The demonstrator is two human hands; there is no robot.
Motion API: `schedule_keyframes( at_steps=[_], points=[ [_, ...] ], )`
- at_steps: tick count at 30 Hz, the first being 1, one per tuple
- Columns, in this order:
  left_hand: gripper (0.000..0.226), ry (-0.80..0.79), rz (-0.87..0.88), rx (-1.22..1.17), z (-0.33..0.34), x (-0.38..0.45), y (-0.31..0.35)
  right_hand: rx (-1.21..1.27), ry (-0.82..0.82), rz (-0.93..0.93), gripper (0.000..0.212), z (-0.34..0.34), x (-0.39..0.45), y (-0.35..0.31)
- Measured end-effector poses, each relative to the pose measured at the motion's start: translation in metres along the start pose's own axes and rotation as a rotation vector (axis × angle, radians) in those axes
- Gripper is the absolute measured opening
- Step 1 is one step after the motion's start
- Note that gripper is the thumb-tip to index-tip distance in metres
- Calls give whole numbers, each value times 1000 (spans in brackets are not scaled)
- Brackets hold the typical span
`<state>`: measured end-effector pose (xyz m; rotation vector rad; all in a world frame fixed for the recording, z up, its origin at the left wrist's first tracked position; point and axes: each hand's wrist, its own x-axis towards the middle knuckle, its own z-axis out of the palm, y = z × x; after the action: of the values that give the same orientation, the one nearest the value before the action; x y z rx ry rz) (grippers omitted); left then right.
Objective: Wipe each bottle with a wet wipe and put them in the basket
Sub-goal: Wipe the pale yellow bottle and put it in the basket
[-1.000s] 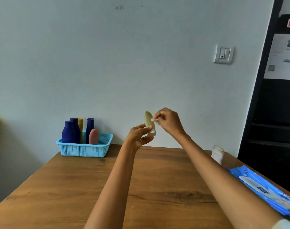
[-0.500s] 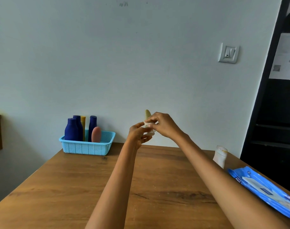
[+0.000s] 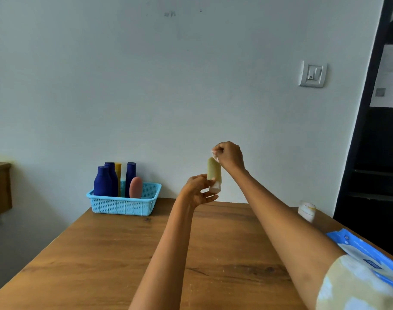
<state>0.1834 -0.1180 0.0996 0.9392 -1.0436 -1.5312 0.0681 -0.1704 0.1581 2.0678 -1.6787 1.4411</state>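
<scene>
A pale yellow-green bottle [image 3: 214, 170] is held upright, white cap down, above the table, with a white wet wipe [image 3: 214, 155] at its top. Blue, yellow and pink bottles [image 3: 115, 179] are stood in the light-blue basket [image 3: 124, 205].

I can't read any text here. The blue wet wipes pack [image 3: 370, 253], right of my right hand [image 3: 230, 155], carries a label too blurred to make out, and the paper sheet [image 3: 390, 77] farther right is illegible.
</scene>
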Motion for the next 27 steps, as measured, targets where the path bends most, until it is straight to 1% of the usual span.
schedule_keyframes(
  at_steps=[1,2,5,6,7,8,10,13,15,17,18,20,22,24,27],
  points=[
    [19,7,3,5,0,1,0,29,10,-4,18,-1,-1,1],
    [19,16,8,12,-1,3,0,27,-1,-50,18,-1,-4,1],
    [18,41,32,22,-1,7,0,-98,-143,-330,19,0,-20,-2],
    [17,42,40,22,-1,7,1,-140,-177,-401,20,0,-24,-2],
    [17,40,49,27,-1,7,2,-158,-188,-428,20,-1,-24,-1],
    [17,36,56,34,0,6,3,-142,-185,-417,20,-1,-22,1],
    [22,21,57,40,1,5,4,-42,-184,-310,20,-2,-16,1],
    [35,12,50,10,1,3,2,65,-185,-89,20,-5,-3,3],
    [37,-2,66,-29,1,1,3,148,-201,77,21,-8,-1,11],
    [34,-10,95,-62,1,0,7,330,-240,231,21,-5,-8,20],
    [33,-3,105,-70,0,1,9,434,-234,273,21,0,-14,24],
    [33,27,107,-68,1,5,9,625,-143,329,22,12,-26,26],
    [33,56,93,-73,2,6,5,714,-9,362,28,18,-31,20],
    [30,69,78,-77,4,8,2,673,56,351,35,17,-28,13],
    [23,61,85,-119,3,7,5,599,12,281,31,13,-23,4]
  ],
)
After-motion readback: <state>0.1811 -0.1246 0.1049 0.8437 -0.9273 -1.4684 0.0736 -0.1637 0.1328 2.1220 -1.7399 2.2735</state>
